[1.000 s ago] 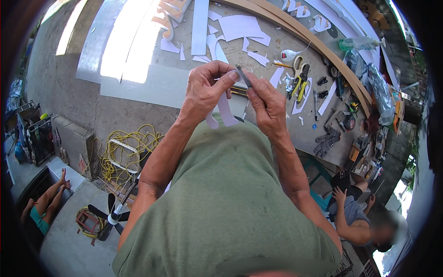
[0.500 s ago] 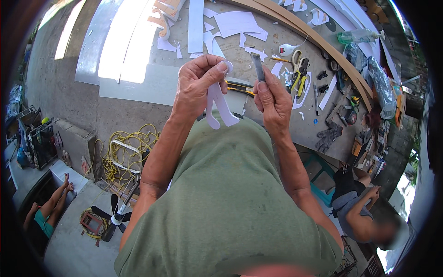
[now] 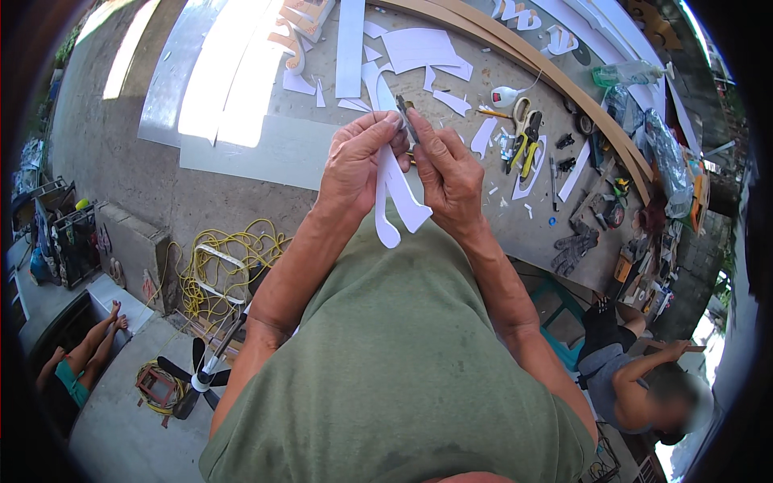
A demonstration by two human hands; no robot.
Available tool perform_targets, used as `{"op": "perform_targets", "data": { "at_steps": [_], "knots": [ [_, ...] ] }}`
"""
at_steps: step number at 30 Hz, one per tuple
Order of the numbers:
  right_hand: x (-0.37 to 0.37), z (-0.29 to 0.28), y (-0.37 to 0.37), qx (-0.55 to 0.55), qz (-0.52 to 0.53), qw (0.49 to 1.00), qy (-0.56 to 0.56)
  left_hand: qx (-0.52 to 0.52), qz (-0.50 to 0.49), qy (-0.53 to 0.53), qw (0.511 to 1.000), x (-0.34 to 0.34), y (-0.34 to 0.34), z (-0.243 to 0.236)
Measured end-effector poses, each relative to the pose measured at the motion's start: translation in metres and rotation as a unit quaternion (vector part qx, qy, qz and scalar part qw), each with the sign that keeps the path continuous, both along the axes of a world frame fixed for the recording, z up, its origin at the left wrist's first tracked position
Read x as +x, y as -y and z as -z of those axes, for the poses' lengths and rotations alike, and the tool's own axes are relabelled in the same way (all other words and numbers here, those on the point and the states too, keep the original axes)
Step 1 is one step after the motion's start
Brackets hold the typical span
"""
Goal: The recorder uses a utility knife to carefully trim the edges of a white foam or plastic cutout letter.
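In front of my chest, my left hand (image 3: pixel 360 157) pinches the top of a white cut-out piece (image 3: pixel 395 197). Two curved legs of the piece hang down below the fingers, spread apart at their ends. My right hand (image 3: pixel 451 171) is closed around a flat, narrow dark-grey strip (image 3: pixel 407 117) that looks like a file. The strip's upper end is right at the top of the white piece, beside my left fingertips. Whether the two touch is hidden by the fingers.
White offcuts (image 3: pixel 423 48) lie across the worktable. To the right are yellow-handled snips (image 3: pixel 527 145), scissors (image 3: pixel 522 109), a white bottle (image 3: pixel 506 97) and a grey glove (image 3: pixel 576 245). A yellow cord (image 3: pixel 213 266) and fan (image 3: pixel 199 378) stand lower left. Another person (image 3: pixel 628 378) sits lower right.
My right hand has brought the grey strip left and down to the white piece. My left hand has shifted slightly right and lower. The seated person's arm has moved outward.
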State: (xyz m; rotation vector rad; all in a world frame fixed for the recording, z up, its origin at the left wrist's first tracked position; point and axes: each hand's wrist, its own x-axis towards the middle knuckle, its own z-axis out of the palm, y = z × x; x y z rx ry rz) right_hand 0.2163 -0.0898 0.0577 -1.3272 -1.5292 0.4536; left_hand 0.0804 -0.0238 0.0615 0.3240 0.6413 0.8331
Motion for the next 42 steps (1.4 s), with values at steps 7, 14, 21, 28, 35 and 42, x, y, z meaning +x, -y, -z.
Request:
{"op": "perform_targets", "data": {
  "at_steps": [7, 14, 21, 28, 35, 42],
  "knots": [
    [-0.001, 0.007, -0.004, 0.021, -0.007, 1.0, 0.01, -0.1, 0.003, 0.036, 0.994, -0.001, 0.001, 0.007],
    [0.002, 0.002, -0.004, -0.034, 0.022, 0.999, -0.021, -0.066, 0.021, 0.057, 0.996, 0.0, 0.0, 0.002],
    [-0.002, 0.002, 0.001, 0.01, 0.01, 1.0, -0.007, -0.113, 0.014, 0.031, 0.993, 0.0, -0.001, 0.002],
    [-0.001, -0.003, -0.006, -0.018, 0.018, 1.0, -0.016, -0.065, 0.036, 0.041, 0.996, 0.001, -0.002, 0.007],
    [0.028, -0.005, -0.01, -0.155, -0.011, 0.966, -0.207, 0.161, 0.09, -0.141, 0.973, -0.003, -0.002, -0.005],
    [0.035, -0.014, -0.008, -0.199, -0.051, 0.922, -0.329, 0.33, 0.142, -0.237, 0.902, -0.005, -0.013, -0.013]
  ]
}}
